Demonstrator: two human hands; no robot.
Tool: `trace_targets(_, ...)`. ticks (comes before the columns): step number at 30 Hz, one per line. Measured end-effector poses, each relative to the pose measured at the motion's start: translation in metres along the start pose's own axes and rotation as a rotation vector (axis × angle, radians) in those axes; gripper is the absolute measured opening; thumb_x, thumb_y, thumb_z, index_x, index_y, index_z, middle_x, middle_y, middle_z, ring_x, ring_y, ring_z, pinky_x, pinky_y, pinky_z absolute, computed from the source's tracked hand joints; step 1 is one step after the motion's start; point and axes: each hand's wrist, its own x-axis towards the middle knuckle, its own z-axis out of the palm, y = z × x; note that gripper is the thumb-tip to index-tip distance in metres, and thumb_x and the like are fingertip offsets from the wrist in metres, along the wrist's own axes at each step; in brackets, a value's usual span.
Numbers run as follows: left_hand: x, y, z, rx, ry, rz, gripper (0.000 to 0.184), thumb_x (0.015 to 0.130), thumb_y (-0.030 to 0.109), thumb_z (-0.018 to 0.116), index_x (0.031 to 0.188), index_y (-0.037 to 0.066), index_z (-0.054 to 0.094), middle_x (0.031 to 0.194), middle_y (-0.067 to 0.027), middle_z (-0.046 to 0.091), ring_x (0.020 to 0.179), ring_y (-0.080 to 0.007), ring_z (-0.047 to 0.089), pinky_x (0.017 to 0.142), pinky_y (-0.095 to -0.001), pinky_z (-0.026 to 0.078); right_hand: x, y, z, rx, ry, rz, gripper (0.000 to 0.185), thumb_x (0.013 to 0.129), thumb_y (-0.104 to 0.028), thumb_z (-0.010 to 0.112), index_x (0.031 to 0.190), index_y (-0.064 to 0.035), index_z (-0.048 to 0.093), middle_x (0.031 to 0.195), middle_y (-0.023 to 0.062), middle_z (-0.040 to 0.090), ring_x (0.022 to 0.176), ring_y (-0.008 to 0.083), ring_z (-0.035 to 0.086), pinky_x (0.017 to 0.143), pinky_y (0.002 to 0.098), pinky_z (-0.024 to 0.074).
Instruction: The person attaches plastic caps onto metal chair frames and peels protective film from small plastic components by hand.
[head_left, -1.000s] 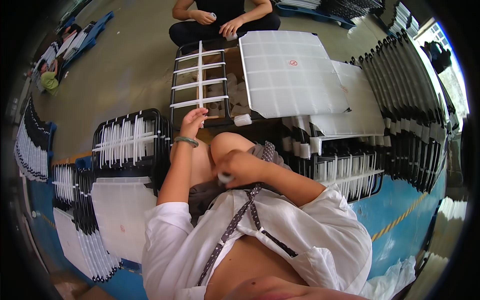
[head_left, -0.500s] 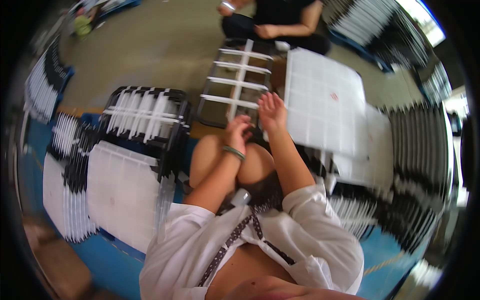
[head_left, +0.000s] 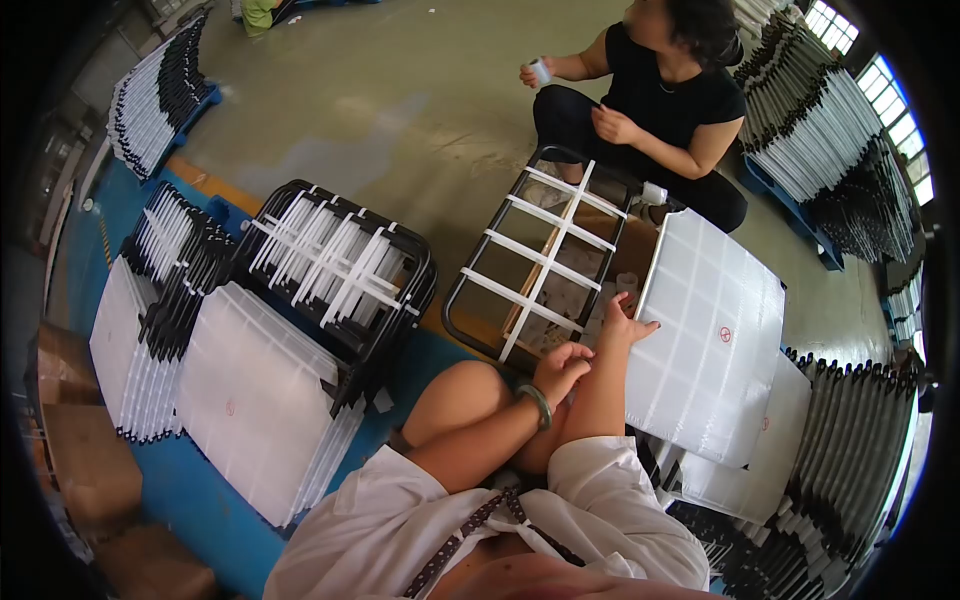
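A folding frame of black tube with white crossbars stands in front of my knees. Beside it on the right lies a large white slotted panel with a small red mark, on top of another white panel. My right hand is at the near left edge of the upper panel, fingers apart and thumb over its edge. My left hand, with a green bangle on the wrist, is curled next to my right forearm; whether anything is in its fingers is hidden.
Opposite me a person in black sits low, holding a white roll. An open cardboard box is behind the frame. Stacked white panels and black frames stand at my left, more stacked frames at my right. Cartons stand far left.
My view has shifted, and the frame and panels appear lower and further right. My right hand has gone from raised and open to the panel's edge. My left hand has curled in closer to the right forearm.
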Motion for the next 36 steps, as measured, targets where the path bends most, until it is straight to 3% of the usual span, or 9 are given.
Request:
trace_targets(3, 0.01, -0.008, 0.002, 0.17, 0.005, 0.116, 0.021, 0.077, 0.007, 0.057, 0.098, 0.004, 0.058, 0.092, -0.0023, 0.06, 0.085, -0.0106, 0.055, 0.076, -0.0236, 0.044, 0.014, -0.001, 0.0, 0.114, -0.199, 0.053, 0.053, 0.079, -0.051, 0.059, 0.111, -0.0081, 0.055, 0.105, 0.0057, 0.059, 0.098, 0.0244, 0.054, 0.086, 0.0406, 0.0451)
trace_targets(6, 0.014, -0.001, 0.005, 0.138, -0.031, 0.058, 0.019, 0.076, 0.004, 0.057, 0.095, 0.002, 0.058, 0.09, -0.0034, 0.06, 0.086, -0.0109, 0.056, 0.08, -0.0241, 0.043, 0.033, -0.01, -0.001, 0.03, -0.418, 0.005, 0.049, 0.088, -0.047, 0.049, 0.112, -0.0043, 0.054, 0.108, 0.0094, 0.059, 0.103, 0.0267, 0.053, 0.089, 0.0395, 0.0454)
trace_targets(8, 0.022, -0.006, 0.006, 0.133, -0.11, 0.077, 0.019, 0.075, 0.003, 0.057, 0.094, 0.002, 0.059, 0.09, -0.0027, 0.06, 0.085, -0.0099, 0.055, 0.08, -0.0232, 0.043, 0.03, -0.017, 0.005, 0.013, -0.428, -0.004, 0.049, 0.091, -0.045, 0.044, 0.113, -0.0016, 0.053, 0.11, 0.0113, 0.058, 0.106, 0.0274, 0.052, 0.091, 0.039, 0.0451)
trace_targets(13, 0.025, -0.007, 0.017, 0.131, -0.099, 0.105, 0.013, 0.072, 0.007, 0.061, 0.084, 0.004, 0.06, 0.079, -0.0002, 0.06, 0.071, -0.0075, 0.055, 0.069, -0.0212, 0.044, -0.005, -0.021, 0.019, -0.079, -0.497, -0.071, 0.05, 0.094, -0.042, 0.039, 0.117, 0.001, 0.05, 0.114, 0.0146, 0.055, 0.109, 0.0287, 0.051, 0.093, 0.0393, 0.0444)
trace_targets(17, 0.017, -0.002, 0.021, 0.144, -0.162, 0.053, 0.011, 0.074, 0.006, 0.058, 0.085, 0.004, 0.057, 0.081, 0.0004, 0.057, 0.08, -0.0078, 0.053, 0.076, -0.0215, 0.041, -0.046, -0.024, 0.032, -0.172, -0.598, -0.164, 0.049, 0.095, -0.04, 0.037, 0.124, -0.0007, 0.043, 0.118, 0.0147, 0.053, 0.112, 0.0289, 0.05, 0.094, 0.039, 0.0438)
trace_targets(23, -0.006, 0.004, 0.031, 0.176, -0.221, 0.071, 0.006, 0.076, 0.008, 0.059, 0.077, 0.006, 0.054, 0.071, 0.0024, 0.053, 0.069, -0.0062, 0.049, 0.064, -0.0199, 0.039, -0.106, -0.039, 0.042, -0.197, -0.692, -0.15, 0.046, 0.095, -0.034, 0.038, 0.127, -0.0017, 0.04, 0.126, 0.0135, 0.05, 0.118, 0.0263, 0.047, 0.098, 0.04, 0.0402)
trace_targets(29, -0.048, 0.012, 0.039, -0.245, -0.259, -0.104, 0.008, 0.08, 0.014, 0.052, 0.081, 0.007, 0.056, 0.074, -0.0012, 0.057, 0.07, -0.0107, 0.056, 0.067, -0.0232, 0.044, -0.175, -0.062, 0.037, -0.082, -0.945, 0.044, 0.039, 0.095, -0.031, 0.041, 0.122, -0.0042, 0.047, 0.124, 0.0155, 0.052, 0.118, 0.0253, 0.048, 0.105, 0.046, 0.0299)
trace_targets(32, -0.064, 0.011, 0.036, -0.329, -0.387, -0.003, 0.009, 0.08, 0.013, 0.052, 0.081, 0.006, 0.056, 0.075, -0.0046, 0.057, 0.067, -0.0142, 0.055, 0.065, -0.0258, 0.046, -0.218, -0.082, 0.034, -0.051, -1.097, 0.083, 0.033, 0.094, -0.027, 0.043, 0.112, -0.0023, 0.055, 0.114, 0.0173, 0.059, 0.117, 0.0273, 0.049, 0.105, 0.0502, 0.0286)
trace_targets(36, -0.076, 0.011, 0.022, -0.39, -0.543, 0.215, 0.014, 0.079, 0.013, 0.051, 0.086, 0.002, 0.054, 0.08, -0.0099, 0.057, 0.074, -0.0189, 0.056, 0.068, -0.0293, 0.046, -0.302, -0.118, 0.029, -0.11, -1.301, -0.036, 0.026, 0.09, -0.034, 0.049, 0.104, -0.0173, 0.062, 0.112, 0.0075, 0.061, 0.122, 0.0265, 0.043, 0.107, 0.053, 0.0228)
